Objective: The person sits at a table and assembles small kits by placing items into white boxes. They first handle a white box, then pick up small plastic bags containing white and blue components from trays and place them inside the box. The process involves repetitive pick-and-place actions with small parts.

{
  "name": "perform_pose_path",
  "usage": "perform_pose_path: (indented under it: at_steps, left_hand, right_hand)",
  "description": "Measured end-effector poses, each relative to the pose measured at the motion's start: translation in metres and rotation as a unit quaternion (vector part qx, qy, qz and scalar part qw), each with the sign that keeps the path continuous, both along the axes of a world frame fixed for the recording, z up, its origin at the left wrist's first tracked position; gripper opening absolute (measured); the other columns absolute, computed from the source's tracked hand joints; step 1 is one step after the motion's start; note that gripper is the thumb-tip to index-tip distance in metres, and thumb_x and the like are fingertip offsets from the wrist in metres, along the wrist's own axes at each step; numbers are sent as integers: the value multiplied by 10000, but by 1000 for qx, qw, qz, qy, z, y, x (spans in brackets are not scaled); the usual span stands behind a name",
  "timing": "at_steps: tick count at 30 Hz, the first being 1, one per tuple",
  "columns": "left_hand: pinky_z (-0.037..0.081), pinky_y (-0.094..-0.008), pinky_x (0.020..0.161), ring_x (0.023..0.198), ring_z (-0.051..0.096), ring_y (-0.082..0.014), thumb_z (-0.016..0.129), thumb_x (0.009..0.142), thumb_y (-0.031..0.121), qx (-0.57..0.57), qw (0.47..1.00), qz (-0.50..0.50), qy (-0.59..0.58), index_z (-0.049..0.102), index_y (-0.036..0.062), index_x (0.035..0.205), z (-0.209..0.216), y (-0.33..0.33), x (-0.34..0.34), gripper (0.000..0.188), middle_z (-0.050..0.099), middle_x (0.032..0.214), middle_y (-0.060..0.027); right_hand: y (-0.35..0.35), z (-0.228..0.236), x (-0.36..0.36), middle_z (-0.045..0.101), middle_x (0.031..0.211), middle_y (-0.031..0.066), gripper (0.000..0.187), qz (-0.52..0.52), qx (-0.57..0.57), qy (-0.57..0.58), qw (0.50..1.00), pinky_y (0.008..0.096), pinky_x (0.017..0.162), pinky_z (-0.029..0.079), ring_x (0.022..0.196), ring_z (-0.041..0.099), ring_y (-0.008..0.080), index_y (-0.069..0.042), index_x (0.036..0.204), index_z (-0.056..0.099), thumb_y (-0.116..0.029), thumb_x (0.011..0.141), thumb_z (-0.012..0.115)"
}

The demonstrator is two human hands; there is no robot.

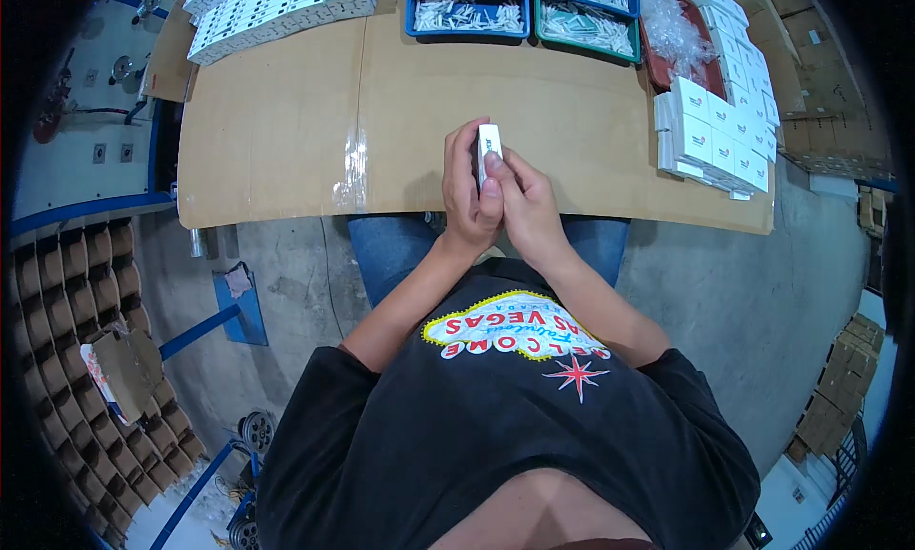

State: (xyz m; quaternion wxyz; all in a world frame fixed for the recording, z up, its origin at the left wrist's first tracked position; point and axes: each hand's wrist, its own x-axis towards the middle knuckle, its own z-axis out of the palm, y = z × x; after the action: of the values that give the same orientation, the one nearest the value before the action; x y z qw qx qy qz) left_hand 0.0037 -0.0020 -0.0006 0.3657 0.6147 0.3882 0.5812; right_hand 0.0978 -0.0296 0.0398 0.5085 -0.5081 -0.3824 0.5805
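Observation:
A small white box (489,137) stands upright between my two hands, above the near edge of the cardboard-covered table (276,140). My left hand (464,193) is closed along its left side, fingers pointing away from me. From the right, my right hand (527,202) wraps round it, with the thumb lying on the box's near face. The palms and thumbs hide the lower part of the box.
Rows of white boxes (286,16) stand at the back left. Blue (467,35) and green (586,47) trays hold small white parts at the back. Beside them, a red tray (658,69) holds clear plastic bags, and stacked white boxes (720,140) line the right side. Cardboard dividers (71,293) stand at left.

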Motion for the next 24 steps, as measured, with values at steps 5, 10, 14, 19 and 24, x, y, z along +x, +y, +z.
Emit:
perform_pose_path:
  at_steps: [5, 10, 14, 19, 24]
  left_hand:
    - [431, -382, 981, 1132, 543, -272, 362, 929, 643, 6, 1000, 18, -4, 470, -73, 1333, 2, -3, 4, 829, 521, 1252, -196]
    - [411, -386, 1012, 1173, 516, -259, 395, 907, 670, -15, 998, 4, -59, 426, -62, 1369, -2, -3, 7, 867, 498, 1298, -179]
    - [407, -375, 1030, 1203, 515, -233, 361, 956, 609, -104, 988, 5, -111, 380, -22, 1443, 9, 0, 9, 798, 531, 1292, -154]
    - [475, -359, 923, 1072, 576, -221, 374, 1007, 431, -264, 879, -23, -397, 342, 32, 1489, 5, 20, 3, 627, 573, 1202, -145]
    - [465, -405, 986, 1134, 587, -261, 271, 1023, 622, -393, 810, -38, -432, 464, 88, 1429, 23, 27, -5, 698, 609, 1206, -131]
  right_hand:
    - [-8, 15, -1, 656, 1007, 46, 456, -2, 17, -67, 998, 267, 851, 472, 935, 557, 91, 30, 1298, 595, -341, 1088, 430]
    - [-8, 15, -5, 640, 1021, 45, 423, -19, 28, -63, 997, 260, 842, 460, 935, 562, 96, 16, 1237, 566, -350, 1092, 411]
    - [5, 10, 0, 661, 1185, 105, 506, 29, -9, -86, 996, 294, 937, 477, 1076, 605, 140, 19, 1392, 541, -367, 1087, 422]
    - [18, -8, 33, 563, 1365, 128, 434, 107, -40, -53, 992, 371, 969, 504, 1198, 584, 207, -56, 1384, 576, -312, 1035, 549]
    - [14, -15, 45, 455, 1498, 142, 447, 100, 53, -165, 980, 406, 1062, 443, 1370, 466, 253, -114, 1359, 606, -206, 932, 699]
